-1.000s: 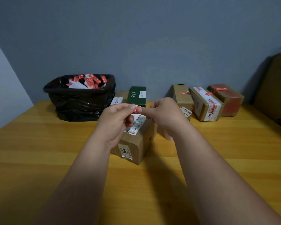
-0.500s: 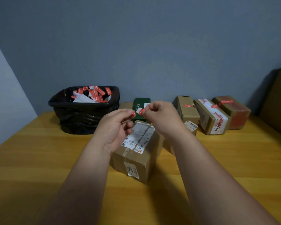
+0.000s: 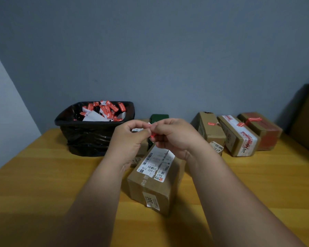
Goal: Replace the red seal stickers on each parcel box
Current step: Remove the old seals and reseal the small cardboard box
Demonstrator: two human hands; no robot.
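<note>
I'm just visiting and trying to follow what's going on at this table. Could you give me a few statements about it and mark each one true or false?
1. Both hands pinch one small red sticker between them. True: the left hand and right hand meet on it above the nearest box.
2. The black bin holds only white paper. False: red stickers lie in it with the white scraps.
3. The three boxes at the right each carry a red sticker. True: one shows on the plain box, the white-taped box and the red-taped box.
4. The nearest box already has a red sticker across its top. False: only white labels show there.
</note>
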